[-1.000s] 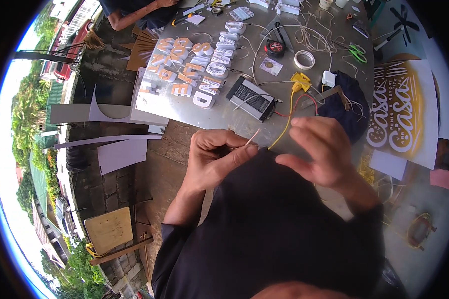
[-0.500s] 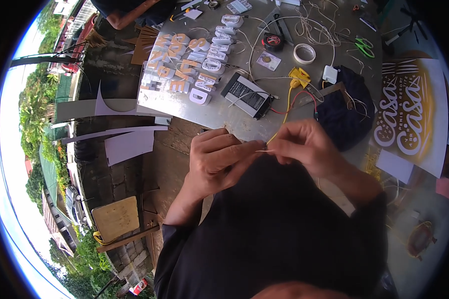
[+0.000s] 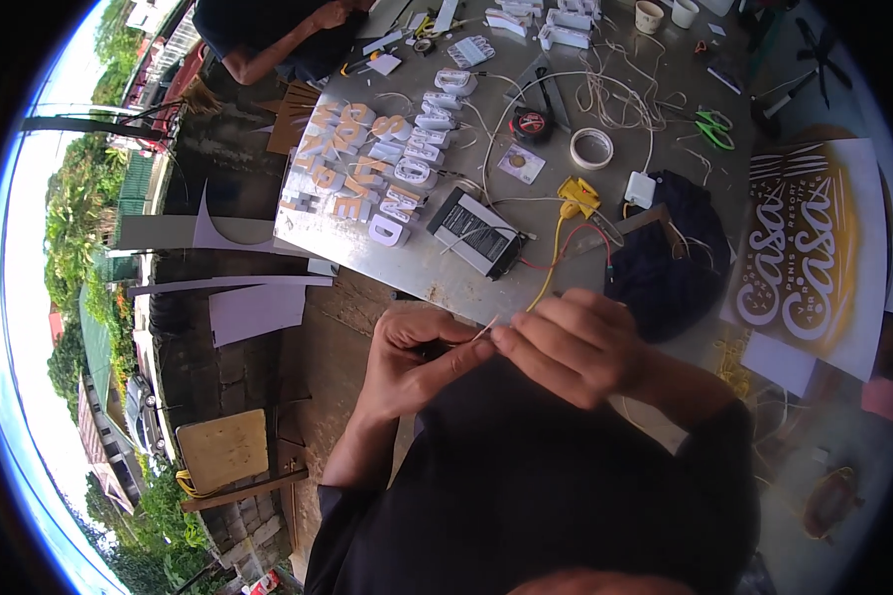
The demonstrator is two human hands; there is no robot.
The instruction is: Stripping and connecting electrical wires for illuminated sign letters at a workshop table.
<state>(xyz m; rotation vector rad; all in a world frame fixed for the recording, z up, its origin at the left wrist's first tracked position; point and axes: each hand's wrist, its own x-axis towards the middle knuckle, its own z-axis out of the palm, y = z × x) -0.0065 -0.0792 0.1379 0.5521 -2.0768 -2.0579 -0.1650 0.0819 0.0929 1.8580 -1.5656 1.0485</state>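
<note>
My left hand point(image 3: 417, 362) pinches a thin pale wire point(image 3: 485, 328) between thumb and forefinger, and the wire's tip sticks up past them. Fingers curled, my right hand point(image 3: 580, 347) meets it just to the right, gripping the end of a yellow wire point(image 3: 546, 283). Where the two wires meet is hidden by the fingers. The yellow wire runs up to a yellow clip-like piece point(image 3: 577, 197) on the metal table point(image 3: 446, 283). Beside it, a red wire point(image 3: 593, 227) curves from a black-and-silver power supply box point(image 3: 474, 234).
Cut-out block letters point(image 3: 352, 164) cover the table's left side. A tape measure point(image 3: 531, 125), a masking tape roll point(image 3: 591, 149), green-handled scissors point(image 3: 713, 129) and a dark cloth point(image 3: 665, 283) lie farther right. Another person's arm point(image 3: 288, 45) rests at the far left. A printed sign sheet point(image 3: 814, 248) lies right.
My right hand has turned, its fingers now folded over in front, and both hands have shifted slightly left and down. The wire tip now points upward. The view takes in more of the table's far side.
</note>
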